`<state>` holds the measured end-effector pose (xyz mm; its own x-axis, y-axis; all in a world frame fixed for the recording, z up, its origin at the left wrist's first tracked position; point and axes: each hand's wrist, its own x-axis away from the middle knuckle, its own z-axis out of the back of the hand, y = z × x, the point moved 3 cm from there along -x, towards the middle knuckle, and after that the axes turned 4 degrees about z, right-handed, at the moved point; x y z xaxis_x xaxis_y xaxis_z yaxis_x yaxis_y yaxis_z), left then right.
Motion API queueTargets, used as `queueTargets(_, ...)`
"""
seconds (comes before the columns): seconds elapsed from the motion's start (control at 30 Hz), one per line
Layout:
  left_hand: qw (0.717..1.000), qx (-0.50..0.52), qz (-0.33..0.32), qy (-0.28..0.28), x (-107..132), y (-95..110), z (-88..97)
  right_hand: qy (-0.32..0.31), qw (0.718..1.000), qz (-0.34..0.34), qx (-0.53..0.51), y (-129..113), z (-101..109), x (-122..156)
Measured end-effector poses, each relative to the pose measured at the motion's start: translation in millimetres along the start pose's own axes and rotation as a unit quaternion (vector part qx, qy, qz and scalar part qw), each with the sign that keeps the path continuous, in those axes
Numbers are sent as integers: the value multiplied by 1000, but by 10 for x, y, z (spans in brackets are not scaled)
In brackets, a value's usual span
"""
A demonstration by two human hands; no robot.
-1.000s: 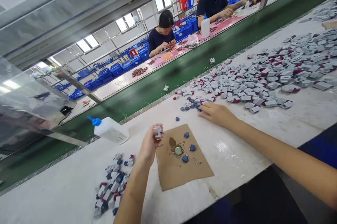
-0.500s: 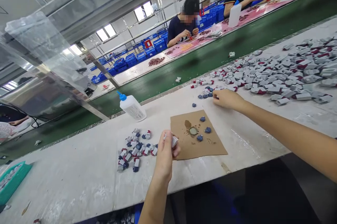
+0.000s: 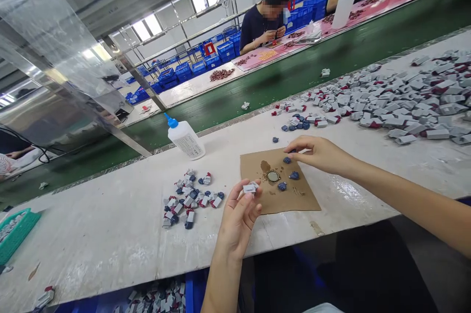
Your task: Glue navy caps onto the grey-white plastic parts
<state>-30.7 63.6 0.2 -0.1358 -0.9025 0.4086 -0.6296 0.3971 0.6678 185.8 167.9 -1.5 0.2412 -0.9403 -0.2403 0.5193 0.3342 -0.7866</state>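
Note:
My left hand pinches a small grey-white plastic part between thumb and fingers, just over the near-left edge of a brown cardboard sheet. Above the sheet's far-right corner, my right hand is closed in a pinch on a small dark blue piece, mostly hidden by the fingertips. Several more blue pieces lie on the cardboard, beside a small round dish-like thing ringed by wet stains. Left of my left hand lies a cluster of grey parts joined with blue and red pieces.
A white bottle with a blue nozzle stands behind the cluster. A large pile of grey and red parts covers the right side. Beyond runs a green conveyor belt, with two co-workers across it. A green basket sits far left.
My right hand has moved from the small blue heap back toward me, over the cardboard, with a blue piece. My left hand has turned, bringing the grey-white part into view.

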Motion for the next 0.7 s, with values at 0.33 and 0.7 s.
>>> queueTargets(0.33, 992, 55, -56, 100, -33, -164, 119, -53, 996, 65, 18, -205, -306, 124)
queueTargets(0.7, 986, 87, -75, 119, 33, -260, 167, -86, 991, 98, -16, -345, -418, 83)
